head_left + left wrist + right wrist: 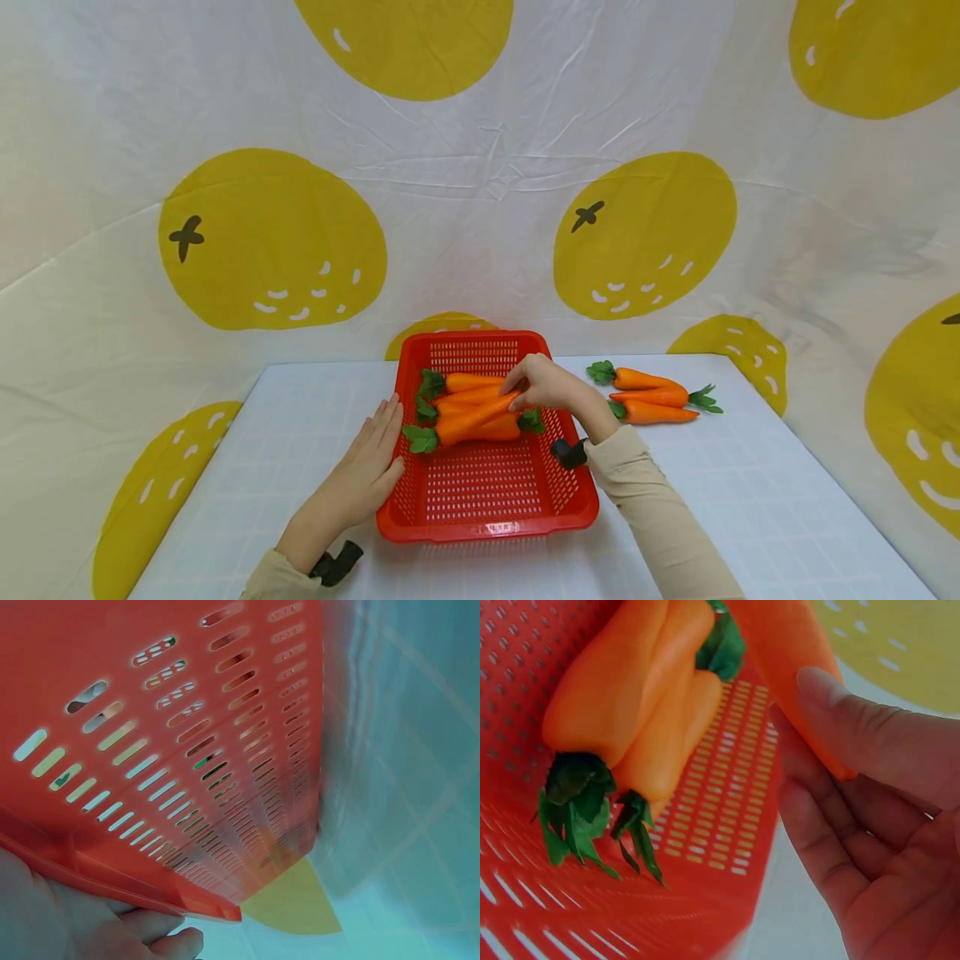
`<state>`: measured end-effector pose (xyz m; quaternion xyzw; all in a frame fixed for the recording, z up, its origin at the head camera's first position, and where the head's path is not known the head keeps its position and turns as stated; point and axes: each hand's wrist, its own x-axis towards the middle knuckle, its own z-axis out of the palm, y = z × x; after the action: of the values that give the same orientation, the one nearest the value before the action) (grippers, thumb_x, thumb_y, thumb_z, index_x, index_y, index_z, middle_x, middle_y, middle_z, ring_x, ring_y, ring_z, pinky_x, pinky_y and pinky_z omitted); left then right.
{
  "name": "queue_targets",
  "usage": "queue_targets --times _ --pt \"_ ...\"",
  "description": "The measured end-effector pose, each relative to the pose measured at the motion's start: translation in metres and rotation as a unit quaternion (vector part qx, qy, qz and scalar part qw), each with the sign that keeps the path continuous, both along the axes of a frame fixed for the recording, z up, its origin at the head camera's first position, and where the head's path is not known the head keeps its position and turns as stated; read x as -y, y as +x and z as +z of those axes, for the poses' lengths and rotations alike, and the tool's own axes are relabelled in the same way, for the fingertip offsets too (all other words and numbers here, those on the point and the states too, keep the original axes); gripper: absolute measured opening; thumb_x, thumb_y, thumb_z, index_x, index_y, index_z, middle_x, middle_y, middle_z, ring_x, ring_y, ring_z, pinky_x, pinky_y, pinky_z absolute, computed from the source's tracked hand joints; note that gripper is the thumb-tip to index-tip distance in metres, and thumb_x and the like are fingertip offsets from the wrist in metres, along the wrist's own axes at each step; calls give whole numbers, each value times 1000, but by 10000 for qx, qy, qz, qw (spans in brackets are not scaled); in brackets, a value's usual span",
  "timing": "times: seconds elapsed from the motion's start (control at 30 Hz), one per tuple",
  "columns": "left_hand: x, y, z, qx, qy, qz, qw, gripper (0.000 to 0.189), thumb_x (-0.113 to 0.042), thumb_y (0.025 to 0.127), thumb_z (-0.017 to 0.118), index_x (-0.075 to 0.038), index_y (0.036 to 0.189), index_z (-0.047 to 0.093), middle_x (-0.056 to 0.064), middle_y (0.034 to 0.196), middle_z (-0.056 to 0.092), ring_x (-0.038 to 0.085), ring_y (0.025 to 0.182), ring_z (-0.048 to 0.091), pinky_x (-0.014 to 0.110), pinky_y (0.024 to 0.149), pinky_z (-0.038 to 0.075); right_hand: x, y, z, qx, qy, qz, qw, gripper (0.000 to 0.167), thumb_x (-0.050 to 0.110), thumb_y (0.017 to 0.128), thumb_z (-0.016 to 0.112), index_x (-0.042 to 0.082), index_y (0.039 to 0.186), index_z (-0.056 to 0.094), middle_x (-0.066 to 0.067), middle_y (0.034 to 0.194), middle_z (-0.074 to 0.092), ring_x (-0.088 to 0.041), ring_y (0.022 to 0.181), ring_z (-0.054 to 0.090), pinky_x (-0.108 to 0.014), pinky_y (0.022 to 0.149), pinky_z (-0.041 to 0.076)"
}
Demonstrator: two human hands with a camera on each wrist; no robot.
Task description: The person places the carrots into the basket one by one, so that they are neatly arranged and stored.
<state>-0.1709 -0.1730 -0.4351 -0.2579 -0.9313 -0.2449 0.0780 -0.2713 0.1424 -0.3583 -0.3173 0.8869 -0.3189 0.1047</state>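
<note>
A red plastic basket (483, 531) with slotted walls stands on the table, several orange carrots (468, 382) with green leaves lying in its far half. My right hand (551, 385) reaches over the basket's right side. Between thumb and fingers it pinches the narrow end of one carrot (791, 667), whose leafy end points left over the others in the head view. My left hand (367, 467) rests along the basket's left rim with its fingers straight. From the left wrist view, those fingers (154, 926) lie at the rim, partly hidden by it.
Three more carrots (656, 396) lie on the table right of the basket. A pale checked cloth (225, 483) covers the table. Behind it hangs a white curtain (465, 225) printed with large yellow fruit. Black wrist devices (568, 454) sit near both sleeves.
</note>
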Motion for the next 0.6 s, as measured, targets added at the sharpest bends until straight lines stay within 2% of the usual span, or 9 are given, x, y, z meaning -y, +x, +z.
queue_targets --times 0.13,0.3,0.47,0.6 --pt "0 -1 -1 32 -6 11 10000 71 -10 96 49 9 155 14 21 163 9 37 150 8 60 117 12 7 1 -2 -5 249 81 9997 17 -2 81 78 -1 98 77 -5 87 74 -9 73 67 -24 67 56" --pt "0 -1 -1 18 -11 22 10000 71 -10 97 49 8 155 14 21 164 9 37 150 8 60 117 12 13 1 -4 -254 714 190 9969 15 0 79 80 0 93 78 -7 87 74 -9 76 66 -23 70 56" --pt "0 -1 -1 10 -6 34 10000 71 -11 97 49 7 155 14 21 164 9 37 150 8 60 117 12 22 2 -9 -253 1224 -64 9921 12 -3 75 82 0 86 77 -7 82 72 -12 72 63 -26 65 55" --pt "0 0 0 -18 -19 44 10000 71 -10 96 49 8 155 14 21 163 10 36 151 7 60 117 13 31 4 -16 -295 1905 -372 9805 14 -3 71 84 6 74 74 -1 74 66 -15 67 57 -28 59 53"
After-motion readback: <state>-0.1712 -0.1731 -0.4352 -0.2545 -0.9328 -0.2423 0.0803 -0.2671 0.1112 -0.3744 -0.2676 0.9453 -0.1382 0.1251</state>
